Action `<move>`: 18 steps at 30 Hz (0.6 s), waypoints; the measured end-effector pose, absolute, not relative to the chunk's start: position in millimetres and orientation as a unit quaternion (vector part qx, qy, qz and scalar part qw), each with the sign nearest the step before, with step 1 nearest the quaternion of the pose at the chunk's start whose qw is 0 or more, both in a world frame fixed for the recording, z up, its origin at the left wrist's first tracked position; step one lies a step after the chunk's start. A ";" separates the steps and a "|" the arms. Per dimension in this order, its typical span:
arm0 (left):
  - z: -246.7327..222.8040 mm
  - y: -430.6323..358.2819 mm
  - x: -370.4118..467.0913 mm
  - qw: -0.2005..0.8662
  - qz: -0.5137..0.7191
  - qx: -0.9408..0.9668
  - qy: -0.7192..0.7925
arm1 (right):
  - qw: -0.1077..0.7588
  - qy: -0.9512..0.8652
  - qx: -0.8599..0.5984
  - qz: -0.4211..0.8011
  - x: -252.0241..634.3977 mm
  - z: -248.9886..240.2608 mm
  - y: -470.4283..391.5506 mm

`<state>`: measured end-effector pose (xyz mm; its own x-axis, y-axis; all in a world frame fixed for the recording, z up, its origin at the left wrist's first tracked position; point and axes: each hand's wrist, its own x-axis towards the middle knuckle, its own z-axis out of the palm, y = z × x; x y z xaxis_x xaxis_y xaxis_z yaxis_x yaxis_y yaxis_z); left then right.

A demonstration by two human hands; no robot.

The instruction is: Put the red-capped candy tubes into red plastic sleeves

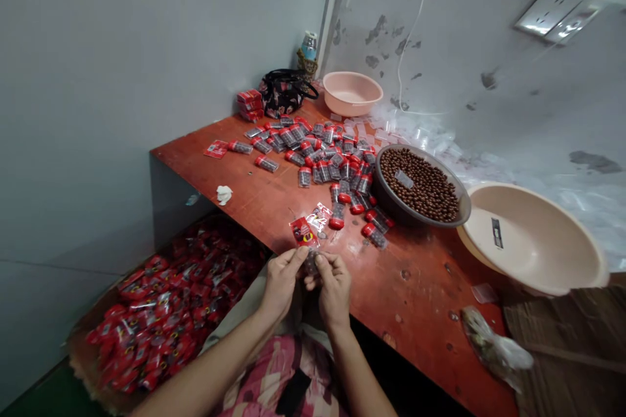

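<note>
At the table's near edge, my left hand (283,279) and my right hand (335,287) are closed on a small clear pack of dark balls (311,263), thumbs on top. A red printed card (303,233) stands up from the pack's far end. Just behind it lies a clear printed wrapper (320,215). Beyond my hands spreads a heap of small clear jars with red lids (334,169), filled with dark balls. A grey basin (421,220) of round brown balls (430,189) stands to the right, a small clear container (403,178) on top of them.
On the floor at left, a large box (81,355) is full of red packs (161,319). Pale basins (542,234) (352,92), a black floral bag (282,92) and stacked red boxes (250,105) stand on the red table (411,300). A tied plastic bag (493,345) lies front right.
</note>
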<state>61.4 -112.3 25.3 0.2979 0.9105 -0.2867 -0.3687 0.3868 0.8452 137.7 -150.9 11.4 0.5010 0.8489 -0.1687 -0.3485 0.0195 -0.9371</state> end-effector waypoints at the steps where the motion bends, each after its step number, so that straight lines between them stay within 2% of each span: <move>1: 27.0 -110.7 59.2 0.742 0.430 0.338 0.388 | 0.673 -0.230 -0.536 0.455 137.9 11.1 -151.2; 6: 32.4 -102.1 55.0 0.791 0.393 0.288 0.370 | 0.642 -0.303 -0.554 0.435 134.0 8.5 -157.0; 14: 29.4 -110.5 59.7 0.782 0.381 0.306 0.387 | 0.664 -0.275 -0.530 0.450 130.9 7.0 -155.7; 18: 32.2 -108.1 56.0 0.786 0.386 0.297 0.381 | 0.644 -0.317 -0.537 0.444 132.5 7.9 -156.2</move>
<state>56.0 -108.1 32.2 0.4127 0.8326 -0.3694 -0.3805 0.5260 0.7606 132.5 -156.2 7.9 0.4051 0.9117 -0.0684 -0.2314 0.0299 -0.9724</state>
